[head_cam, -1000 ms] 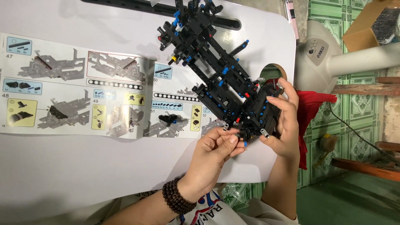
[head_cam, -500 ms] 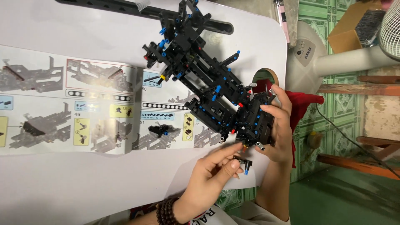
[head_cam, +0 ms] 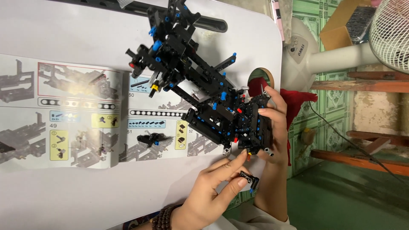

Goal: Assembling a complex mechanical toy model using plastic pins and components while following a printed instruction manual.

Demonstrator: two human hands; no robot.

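Right hand (head_cam: pixel 272 127) clamps the rigid but snap-apart black brick-built chassis (head_cam: pixel 204 93) by its end frame, left hand (head_cam: pixel 213 187) pinching a tiny light connector piece (head_cam: pixel 249 181).

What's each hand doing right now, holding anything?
Left hand: fingers pinch a small black brick piece.
Right hand: closed around the near end of the black brick model.
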